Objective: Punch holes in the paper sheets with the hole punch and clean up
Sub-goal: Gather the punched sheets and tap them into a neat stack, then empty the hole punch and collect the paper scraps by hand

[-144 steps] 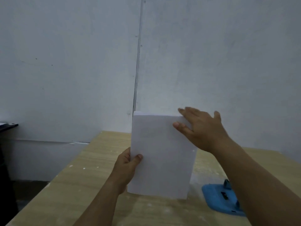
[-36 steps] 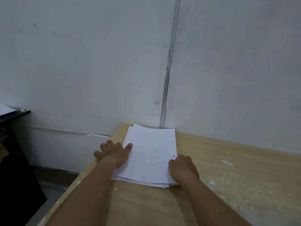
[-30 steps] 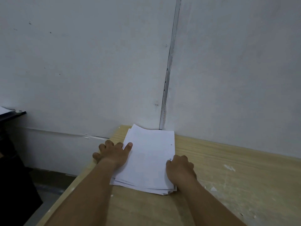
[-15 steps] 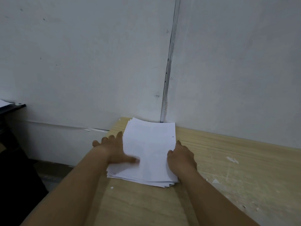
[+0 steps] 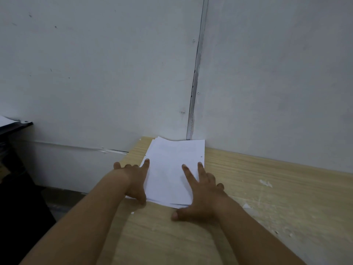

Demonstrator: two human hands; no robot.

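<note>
A stack of white paper sheets (image 5: 172,165) lies flat at the far left corner of the wooden table (image 5: 267,197), its far edge against the wall. A punched hole shows near the right edge of the top sheet. My left hand (image 5: 133,178) rests against the stack's left edge with fingers straight, thumb at the near corner. My right hand (image 5: 200,196) lies flat over the near right corner, two fingers stretched onto the top sheet. The hole punch is out of view.
A white wall (image 5: 267,73) with a vertical seam rises right behind the table. The table's left edge runs close to my left hand, with the floor below. White paper scraps (image 5: 265,183) dot the wood at the right. A dark desk corner (image 5: 15,125) shows far left.
The paper stack went from held upright in both hands to lying flat by the wall. Over the last second my right hand slid onto the near right corner and spread flat; my left thumb came off the top sheet.
</note>
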